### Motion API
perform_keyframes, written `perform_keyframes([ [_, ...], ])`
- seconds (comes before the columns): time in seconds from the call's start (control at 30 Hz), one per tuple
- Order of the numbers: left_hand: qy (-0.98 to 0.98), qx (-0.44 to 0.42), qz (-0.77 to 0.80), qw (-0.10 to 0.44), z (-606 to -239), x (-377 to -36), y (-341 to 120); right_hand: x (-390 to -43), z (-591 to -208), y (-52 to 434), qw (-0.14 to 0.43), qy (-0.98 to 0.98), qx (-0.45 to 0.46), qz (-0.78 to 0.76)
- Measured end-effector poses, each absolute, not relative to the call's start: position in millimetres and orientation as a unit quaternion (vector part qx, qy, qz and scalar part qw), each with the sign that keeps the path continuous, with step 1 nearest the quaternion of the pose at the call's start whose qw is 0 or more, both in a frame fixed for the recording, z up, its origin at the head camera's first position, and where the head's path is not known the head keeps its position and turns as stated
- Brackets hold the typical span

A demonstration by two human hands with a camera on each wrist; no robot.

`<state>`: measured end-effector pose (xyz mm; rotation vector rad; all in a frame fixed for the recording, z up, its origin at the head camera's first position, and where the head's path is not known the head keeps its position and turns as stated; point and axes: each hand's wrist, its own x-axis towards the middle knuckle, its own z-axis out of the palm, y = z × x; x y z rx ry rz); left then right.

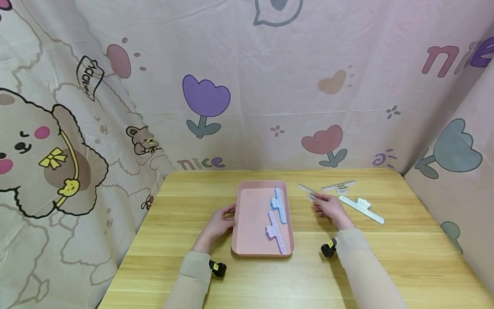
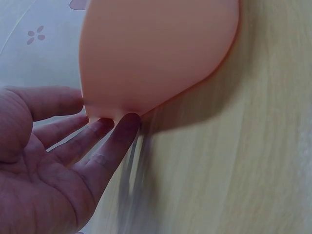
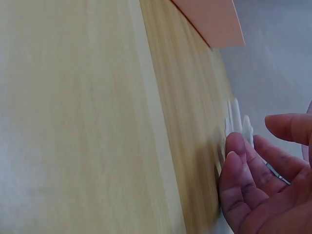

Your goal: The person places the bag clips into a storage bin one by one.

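A pink tray [image 1: 252, 223] lies on the table, with a blue ruler clip [image 1: 281, 206] and a purple ruler clip [image 1: 277, 231] along its right side. The fingers of my left hand [image 1: 220, 223] touch the tray's left wall; the left wrist view shows the thumb and fingertips at the wall [image 2: 156, 58]. To the right of the tray, my right hand [image 1: 329, 208] reaches down at a pale ruler clip [image 1: 307, 189], partly hidden by the fingers. In the right wrist view the thumb stands apart from this clip [image 3: 236, 117], while other fingertips are beside it.
Just past the right hand lie a second pale ruler clip [image 1: 338, 187] and a white-green one [image 1: 362, 210]. Printed cloth [image 1: 247, 128] hangs behind the wooden table [image 1: 193, 189] and at both sides.
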<state>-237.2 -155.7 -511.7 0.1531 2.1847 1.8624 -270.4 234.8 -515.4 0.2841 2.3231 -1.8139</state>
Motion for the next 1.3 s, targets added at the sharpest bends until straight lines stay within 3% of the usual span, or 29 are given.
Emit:
perform_keyframes([
  [0.5,0.757,0.054,0.637,0.136,-513.2,-238.1,-156.0,-261.2,-512.5,248.7,0.034,0.786,0.144,-0.6],
  [1.3,0.762,0.046,0.631,0.134,-511.2,-237.2,-156.0,-268.8,-515.3,225.8,-0.035,0.71,0.276,-0.647],
])
